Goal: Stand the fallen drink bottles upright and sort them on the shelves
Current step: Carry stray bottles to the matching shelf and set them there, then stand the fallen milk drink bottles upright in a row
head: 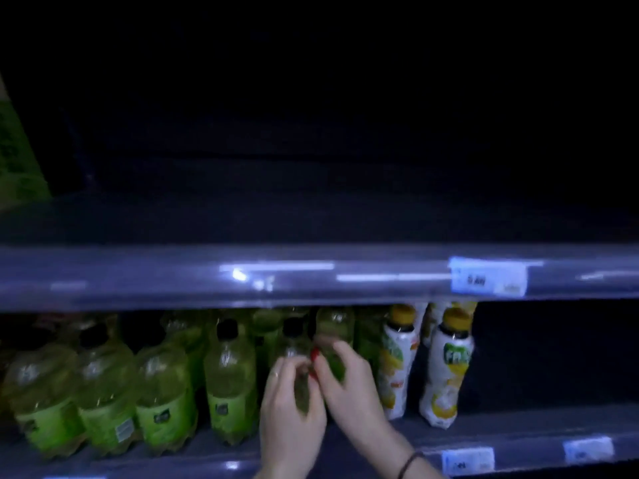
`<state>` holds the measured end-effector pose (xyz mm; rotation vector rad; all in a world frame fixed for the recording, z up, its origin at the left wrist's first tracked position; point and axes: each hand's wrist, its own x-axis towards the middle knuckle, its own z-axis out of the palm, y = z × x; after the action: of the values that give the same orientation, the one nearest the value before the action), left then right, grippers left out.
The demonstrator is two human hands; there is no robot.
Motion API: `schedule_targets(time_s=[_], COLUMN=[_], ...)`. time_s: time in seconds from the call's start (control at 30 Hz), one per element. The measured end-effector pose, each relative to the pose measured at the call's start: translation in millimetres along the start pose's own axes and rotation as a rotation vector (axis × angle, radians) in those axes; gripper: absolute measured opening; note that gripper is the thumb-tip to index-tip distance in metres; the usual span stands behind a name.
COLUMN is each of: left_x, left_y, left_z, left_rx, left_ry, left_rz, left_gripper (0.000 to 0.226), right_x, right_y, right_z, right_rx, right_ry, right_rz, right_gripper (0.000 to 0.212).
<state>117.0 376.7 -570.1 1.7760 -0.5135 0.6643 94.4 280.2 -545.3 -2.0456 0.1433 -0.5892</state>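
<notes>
Left hand [290, 413] curls round a green bottle [293, 344] standing on the lower shelf [525, 433]; right hand [349, 385] grips a second green bottle [335, 326] just beside it; white-and-yellow bottles [449, 368] stand upright to the right; blur hides finger detail.

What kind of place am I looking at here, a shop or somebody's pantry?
Most likely a dimly lit shop's drinks aisle: price tags on the shelf edges, rows of identical green bottles beside white-and-yellow bottles. The left hand and right hand grip green bottles.
</notes>
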Motion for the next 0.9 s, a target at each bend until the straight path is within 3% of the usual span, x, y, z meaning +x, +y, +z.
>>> schedule_targets(time_s=[0.17, 0.47, 0.67, 0.9], left_x=[33, 192, 245, 255], left_y=[108, 338, 443, 538], left_z=[-15, -22, 45, 186], left_rx=[-0.08, -0.248, -0.296, -0.384], left_ry=[-0.174, -0.376, -0.482, -0.509], left_rz=[0.089, 0.208, 0.305, 0.374], left_gripper=[0.015, 0.021, 0.019, 0.021], right_x=[-8, 53, 85, 121], right_y=[-88, -282, -313, -274], right_z=[-95, -270, -385, -536], right_rx=[-0.035, -0.062, -0.095, -0.167], right_ry=[-0.052, 0.186, 0.376, 0.465], right_rz=[-0.014, -0.133, -0.145, -0.152], right_gripper=[0.034, 0.034, 0.033, 0.031])
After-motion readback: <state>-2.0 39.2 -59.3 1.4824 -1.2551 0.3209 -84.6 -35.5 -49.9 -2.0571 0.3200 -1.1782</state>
